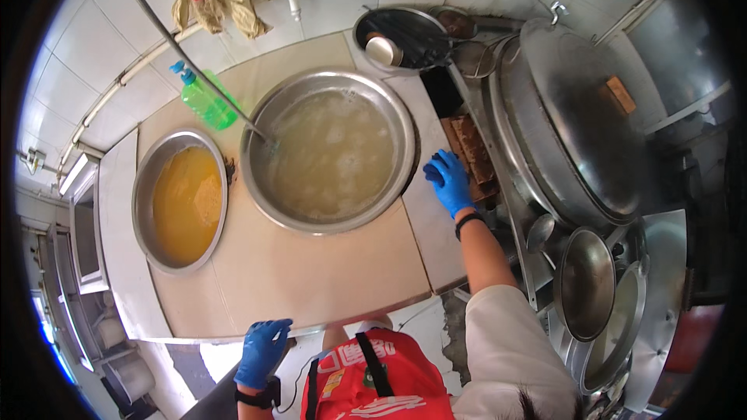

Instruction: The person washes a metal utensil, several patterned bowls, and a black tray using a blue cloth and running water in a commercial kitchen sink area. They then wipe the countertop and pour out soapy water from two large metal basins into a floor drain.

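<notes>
A large round metal basin (327,221) filled with cloudy, foamy liquid is set in the tiled counter (303,286), and a grey rod or hose dips into its left side. To its left stands a smaller metal basin (140,204) holding yellow liquid with grains. My right hand (448,178), in a blue glove, is over the strip of counter right of the large basin, its fingers curled; whether it holds anything cannot be told. My left hand (262,347), also blue-gloved, hangs at the counter's front edge near my red apron (402,367), with nothing visible in it.
Behind the basins stands a green pump bottle (204,102). A dark pan (402,14) with a small metal cup is at the back right. On the right are a huge lidded pot (583,122), a metal bowl (585,286), a ladle (540,233) and brown bricks (471,146).
</notes>
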Demonstrator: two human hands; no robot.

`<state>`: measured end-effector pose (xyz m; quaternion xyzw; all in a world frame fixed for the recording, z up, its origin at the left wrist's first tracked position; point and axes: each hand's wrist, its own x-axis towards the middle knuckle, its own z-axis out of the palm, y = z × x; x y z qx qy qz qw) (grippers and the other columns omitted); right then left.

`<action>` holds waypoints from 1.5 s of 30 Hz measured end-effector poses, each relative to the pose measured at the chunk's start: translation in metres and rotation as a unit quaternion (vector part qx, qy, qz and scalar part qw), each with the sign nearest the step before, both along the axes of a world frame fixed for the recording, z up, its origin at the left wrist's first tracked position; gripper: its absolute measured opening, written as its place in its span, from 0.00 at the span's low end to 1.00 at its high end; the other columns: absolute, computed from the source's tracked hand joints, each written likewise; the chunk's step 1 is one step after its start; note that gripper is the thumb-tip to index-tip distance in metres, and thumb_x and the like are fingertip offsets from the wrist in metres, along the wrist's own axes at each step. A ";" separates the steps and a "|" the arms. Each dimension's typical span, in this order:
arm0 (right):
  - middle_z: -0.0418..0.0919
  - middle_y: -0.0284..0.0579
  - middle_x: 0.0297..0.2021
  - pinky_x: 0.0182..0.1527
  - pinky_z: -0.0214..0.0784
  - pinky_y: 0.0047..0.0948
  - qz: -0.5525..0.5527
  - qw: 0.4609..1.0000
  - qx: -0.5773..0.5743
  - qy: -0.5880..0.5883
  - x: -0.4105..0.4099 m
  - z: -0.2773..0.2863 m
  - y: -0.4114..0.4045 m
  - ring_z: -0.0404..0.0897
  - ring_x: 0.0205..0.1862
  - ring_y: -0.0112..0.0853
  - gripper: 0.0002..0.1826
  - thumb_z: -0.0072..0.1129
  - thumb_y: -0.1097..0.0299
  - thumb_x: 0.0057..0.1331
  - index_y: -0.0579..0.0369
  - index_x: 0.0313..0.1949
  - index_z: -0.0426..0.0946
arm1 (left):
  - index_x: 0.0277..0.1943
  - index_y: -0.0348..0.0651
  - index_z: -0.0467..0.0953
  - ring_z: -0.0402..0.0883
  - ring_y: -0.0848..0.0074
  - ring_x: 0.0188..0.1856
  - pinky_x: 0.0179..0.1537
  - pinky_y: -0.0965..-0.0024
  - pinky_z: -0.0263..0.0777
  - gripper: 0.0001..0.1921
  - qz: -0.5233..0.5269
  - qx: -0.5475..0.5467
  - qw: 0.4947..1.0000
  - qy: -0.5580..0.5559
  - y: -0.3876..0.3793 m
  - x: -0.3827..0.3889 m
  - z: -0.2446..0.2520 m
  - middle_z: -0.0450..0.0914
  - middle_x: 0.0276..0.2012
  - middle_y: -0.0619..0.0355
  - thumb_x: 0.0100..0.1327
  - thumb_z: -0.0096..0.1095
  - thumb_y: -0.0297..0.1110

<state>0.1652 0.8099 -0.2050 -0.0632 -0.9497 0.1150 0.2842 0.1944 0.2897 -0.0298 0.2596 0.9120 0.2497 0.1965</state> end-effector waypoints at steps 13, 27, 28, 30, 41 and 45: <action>0.74 0.49 0.47 0.54 0.65 0.43 0.011 0.879 -0.454 -0.147 0.118 0.010 -0.075 0.71 0.52 0.47 0.16 0.60 0.73 0.56 0.49 0.45 0.74 | 0.45 0.47 0.79 0.80 0.61 0.36 0.43 0.60 0.70 0.10 -0.001 0.023 1.000 0.013 0.001 0.009 0.009 0.81 0.32 0.52 0.61 0.56 0.32; 0.70 0.58 0.54 0.61 0.59 0.41 0.033 0.986 -0.147 -0.065 -0.179 -0.010 0.060 0.69 0.57 0.48 0.17 0.52 0.69 0.66 0.60 0.53 0.70 | 0.45 0.46 0.80 0.80 0.58 0.37 0.40 0.60 0.73 0.12 0.069 -0.046 0.993 -0.085 -0.024 0.043 -0.019 0.82 0.33 0.49 0.60 0.55 0.31; 0.73 0.59 0.49 0.58 0.61 0.41 0.045 0.974 -0.211 -0.069 -0.176 -0.006 0.059 0.71 0.53 0.48 0.15 0.50 0.68 0.67 0.64 0.50 0.70 | 0.45 0.45 0.79 0.80 0.57 0.36 0.39 0.60 0.73 0.12 0.063 -0.050 0.993 -0.086 -0.025 0.042 -0.019 0.82 0.32 0.49 0.59 0.54 0.31; 0.73 0.57 0.47 0.55 0.63 0.40 0.022 0.965 -0.245 -0.097 -0.160 -0.001 0.047 0.71 0.51 0.47 0.14 0.50 0.69 0.67 0.65 0.48 0.70 | 0.46 0.43 0.78 0.80 0.57 0.35 0.38 0.60 0.73 0.13 0.063 -0.036 0.995 -0.064 -0.027 0.038 -0.018 0.81 0.32 0.49 0.59 0.53 0.30; 0.74 0.41 0.42 0.51 0.68 0.32 0.096 0.813 -0.559 -0.130 0.044 0.043 -0.191 0.75 0.45 0.32 0.16 0.54 0.83 0.60 0.61 0.49 0.72 | 0.48 0.48 0.78 0.79 0.62 0.37 0.40 0.63 0.72 0.12 0.108 0.079 0.991 0.009 -0.035 0.001 -0.034 0.81 0.34 0.55 0.62 0.56 0.32; 0.75 0.44 0.47 0.56 0.65 0.33 0.101 0.821 -0.543 -0.144 -0.024 0.068 -0.299 0.75 0.49 0.32 0.18 0.57 0.80 0.61 0.59 0.51 0.72 | 0.48 0.48 0.79 0.79 0.62 0.35 0.40 0.63 0.72 0.12 0.147 0.113 0.983 -0.008 -0.054 0.001 -0.035 0.81 0.32 0.54 0.60 0.58 0.30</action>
